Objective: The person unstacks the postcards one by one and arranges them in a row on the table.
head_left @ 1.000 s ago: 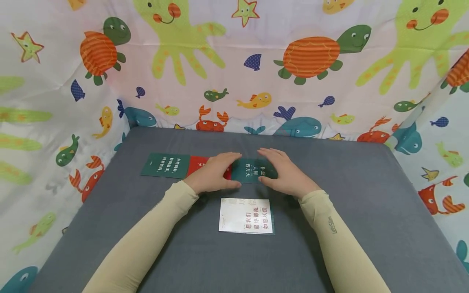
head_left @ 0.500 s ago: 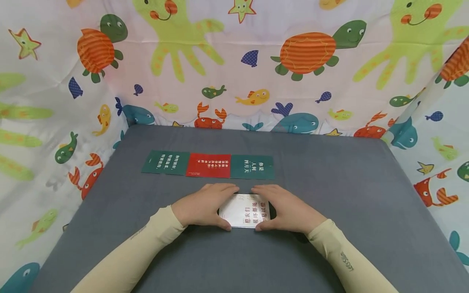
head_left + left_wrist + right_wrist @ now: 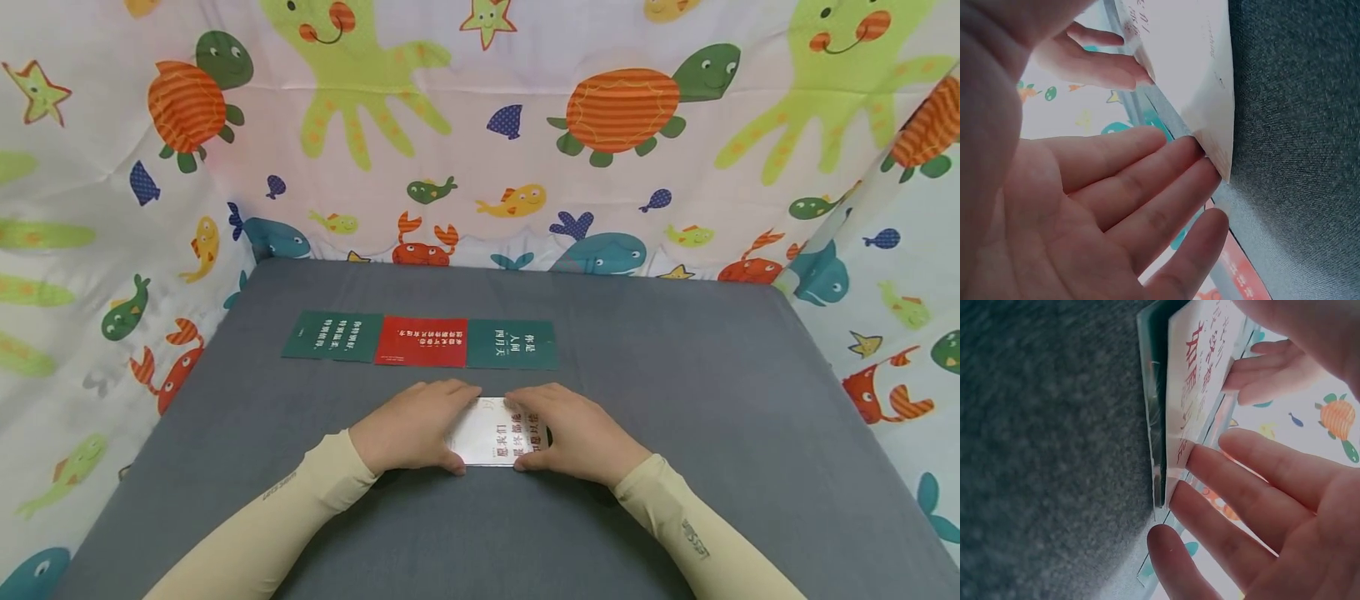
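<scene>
A white card (image 3: 487, 429) with reddish characters lies over a green card (image 3: 1160, 419) in the middle of the table. My left hand (image 3: 412, 425) holds its left end, fingertips at the far edge and thumb at the near edge. At the right end my right hand (image 3: 577, 433) holds it the same way. Both wrist views show fairly straight fingers touching the far edge; the thumb tips are out of sight there. Past the hands lies a row of cards: a green one (image 3: 315, 335), a red one (image 3: 420, 342) and another green one (image 3: 512, 344).
A grey cloth covers the table (image 3: 675, 375). A white curtain (image 3: 450, 125) printed with sea animals stands along its back and sides. The card row lies a short way beyond the fingertips.
Both hands have come back from the right-hand green card of the row to the white card and taken its two ends. The white card has shifted slightly away.
</scene>
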Available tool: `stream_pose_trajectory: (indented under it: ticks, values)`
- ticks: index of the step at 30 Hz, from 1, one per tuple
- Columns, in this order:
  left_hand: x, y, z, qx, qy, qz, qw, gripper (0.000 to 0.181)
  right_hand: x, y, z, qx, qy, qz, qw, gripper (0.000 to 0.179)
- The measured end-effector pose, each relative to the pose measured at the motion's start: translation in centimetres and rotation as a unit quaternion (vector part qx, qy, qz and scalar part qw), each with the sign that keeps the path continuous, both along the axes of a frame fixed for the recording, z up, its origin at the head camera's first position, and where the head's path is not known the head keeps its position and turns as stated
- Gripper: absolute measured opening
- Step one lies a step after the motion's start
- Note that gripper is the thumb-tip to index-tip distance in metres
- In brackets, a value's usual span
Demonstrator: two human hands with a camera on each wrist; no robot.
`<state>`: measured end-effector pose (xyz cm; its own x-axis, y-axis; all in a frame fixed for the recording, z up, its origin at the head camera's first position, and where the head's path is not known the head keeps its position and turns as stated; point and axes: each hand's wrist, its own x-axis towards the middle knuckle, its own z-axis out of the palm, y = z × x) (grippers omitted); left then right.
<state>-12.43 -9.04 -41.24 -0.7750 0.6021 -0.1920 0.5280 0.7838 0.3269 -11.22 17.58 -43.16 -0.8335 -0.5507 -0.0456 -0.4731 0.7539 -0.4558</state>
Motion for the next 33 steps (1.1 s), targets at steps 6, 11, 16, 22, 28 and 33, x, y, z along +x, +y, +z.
stream_pose_trajectory:
  ticks: [6,11,16,22,28,33]
  values:
    - [-0.1,0.1,-0.1,0.005,0.016,-0.007,0.9998,0.094,0.0,0.1,0.3,-0.001,-0.003,-0.004,1.0000,0.082]
    - [-0.3,0.3,0.0,0.018,0.005,-0.003,0.9998,0.094,-0.2,0.4,0.3,-0.002,-0.004,-0.001,1.0000,0.081]
    - [-0.8,0.7,0.1,0.030,0.003,0.004,0.9995,0.095,-1.0,1.0,0.7,-0.003,-0.010,-0.005,0.9999,0.083]
    - [-3.6,4.0,0.4,0.017,0.035,-0.013,0.9991,0.094,-2.7,3.5,1.3,-0.019,-0.010,-0.035,0.9991,0.082]
    - [-8.1,9.8,1.6,-0.015,0.077,-0.046,0.9958,0.085,-5.6,7.5,2.1,-0.011,-0.004,-0.076,0.9970,0.083]
    - [-11.2,13.5,1.9,-0.027,0.072,-0.048,0.9959,0.083,-8.3,10.3,1.9,0.001,-0.016,-0.110,0.9938,0.089]
